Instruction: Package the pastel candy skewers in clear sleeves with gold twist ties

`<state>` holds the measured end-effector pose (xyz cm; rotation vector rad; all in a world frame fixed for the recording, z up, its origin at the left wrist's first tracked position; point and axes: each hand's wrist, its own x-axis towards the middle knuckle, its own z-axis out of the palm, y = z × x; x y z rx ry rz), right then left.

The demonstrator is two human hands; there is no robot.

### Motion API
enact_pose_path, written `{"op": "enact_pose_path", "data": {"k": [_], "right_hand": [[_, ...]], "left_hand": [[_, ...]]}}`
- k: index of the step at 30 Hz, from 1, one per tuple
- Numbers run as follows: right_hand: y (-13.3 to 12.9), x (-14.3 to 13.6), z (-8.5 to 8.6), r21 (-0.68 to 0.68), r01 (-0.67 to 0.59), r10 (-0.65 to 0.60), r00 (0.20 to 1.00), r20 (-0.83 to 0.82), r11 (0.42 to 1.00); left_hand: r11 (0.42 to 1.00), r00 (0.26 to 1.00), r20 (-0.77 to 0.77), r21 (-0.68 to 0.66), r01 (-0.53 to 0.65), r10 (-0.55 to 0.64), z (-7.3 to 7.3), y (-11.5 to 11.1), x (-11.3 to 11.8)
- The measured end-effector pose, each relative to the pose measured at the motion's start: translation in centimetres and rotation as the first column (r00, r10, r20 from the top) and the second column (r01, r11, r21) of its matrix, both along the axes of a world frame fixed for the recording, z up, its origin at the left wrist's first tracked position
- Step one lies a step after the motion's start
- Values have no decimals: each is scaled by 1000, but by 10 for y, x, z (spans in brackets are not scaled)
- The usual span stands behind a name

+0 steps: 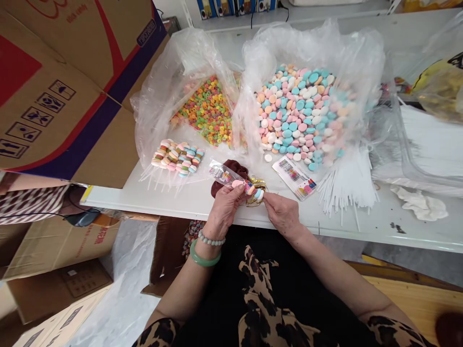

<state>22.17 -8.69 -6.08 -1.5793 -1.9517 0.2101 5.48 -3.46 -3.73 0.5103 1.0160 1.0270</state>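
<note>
My left hand (228,205) is closed on a candy skewer (249,188) of pastel pieces in a clear printed bag (221,172). At the skewer's right end, the fingers of my right hand (284,212) are pinched together; they hide the exact part they grip. Gold twist ties (257,182) lie just behind the skewer, beside a dark red cloth bundle (235,168). A stack of printed clear bags (294,177) rests to the right of them. Several finished candy skewers (177,156) lie in a row at the left, their white sticks toward me.
Behind my hands are open plastic bags of ring candies (208,113) and of pastel candies (296,111). White sticks (349,185) and a crumpled tissue (419,203) lie at right. A large cardboard box (72,86) stands over the table's left end.
</note>
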Motion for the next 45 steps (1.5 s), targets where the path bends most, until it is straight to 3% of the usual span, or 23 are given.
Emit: {"op": "enact_pose_path", "data": {"k": [5, 11, 15, 18, 21, 24, 29, 31, 34, 38, 41, 43, 45], "right_hand": [[0, 0, -5, 142, -89, 51, 966, 252, 986], [0, -1, -15, 23, -54, 46, 967, 250, 998], [0, -8, -13, -59, -44, 50, 993, 107, 997], [2, -11, -8, -226, -48, 1, 979, -205, 973], [6, -11, -2, -387, -111, -135, 821, -555, 916], [9, -9, 2, -451, -166, -231, 676, -699, 877], [10, -9, 4, -469, -175, -228, 696, -681, 866], [10, -10, 4, -489, -217, -251, 647, -720, 845], [12, -10, 4, -557, -384, -372, 458, -807, 736], [16, -5, 2, -542, -667, -589, 186, -786, 512], [18, -3, 1, -461, -789, -672, 84, -736, 407], [18, -4, 0, -484, -756, -656, 98, -749, 440], [16, -7, 0, -554, -625, -579, 193, -792, 550]], "left_hand": [[997, 999, 19, -52, 51, -50, -5, 0, -3], [999, 998, -60, -43, 17, -20, -3, 0, -4], [1000, 997, -78, -22, -18, 16, -5, -8, 11], [1000, 999, -44, -24, -9, 8, -8, -14, 18], [997, 998, 16, -40, 62, -62, -7, -13, 14], [987, 986, 70, -34, 155, -152, -1, -6, 4], [1000, 997, 74, 2, 8, -8, 7, 7, -4], [1000, 997, 74, 2, -1, 0, 5, 7, -1], [999, 996, 86, 25, 23, -25, 0, 1, 6], [998, 992, 109, 32, 57, -60, -4, -6, 12], [996, 990, 115, 9, 85, -85, -3, -6, 12], [996, 990, 115, -6, 86, -85, -1, -3, 9], [999, 995, 91, -15, 45, -43, 1, 1, 5]]}}
